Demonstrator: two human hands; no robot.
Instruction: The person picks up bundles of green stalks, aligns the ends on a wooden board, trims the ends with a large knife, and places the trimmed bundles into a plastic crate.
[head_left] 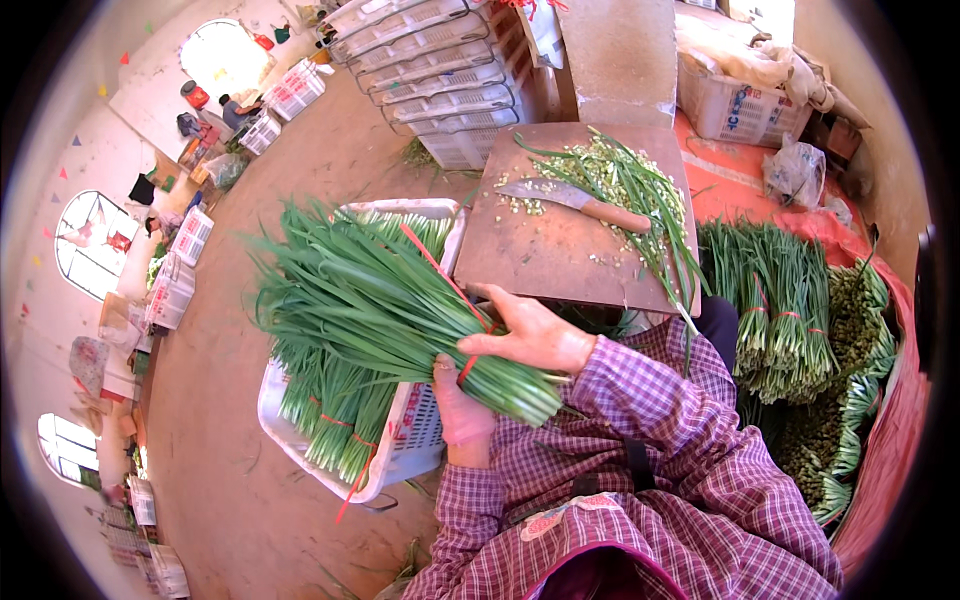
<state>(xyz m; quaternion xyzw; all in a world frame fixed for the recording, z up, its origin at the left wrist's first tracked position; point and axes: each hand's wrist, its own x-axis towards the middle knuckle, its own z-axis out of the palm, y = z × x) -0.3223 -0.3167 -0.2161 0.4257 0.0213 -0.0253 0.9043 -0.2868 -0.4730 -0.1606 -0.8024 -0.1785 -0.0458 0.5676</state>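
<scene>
A big bunch of garlic chives (360, 305) lies slantwise across both my hands, its leaves fanned to the upper left and its pale cut ends at the lower right. My left hand (465, 408) is closed round it from below, near the cut ends, thumb upward. Over the upper side, my right hand (535, 333) grips the bunch with thumb and fingers apart around it. A red tie (437, 262) circles the bunch by my hands, one long end trailing over the leaves. Beneath, a white plastic crate (425, 428) holds several tied chive bunches (335, 420).
A board (520, 250) ahead bears a wooden-handled knife (575, 202), loose chives and trimmings. Tied bunches (770, 300) lie at right on red sheeting (880, 470). Stacked crates (445, 80) stand behind the board. Other people (237, 112) and crates line the far left wall.
</scene>
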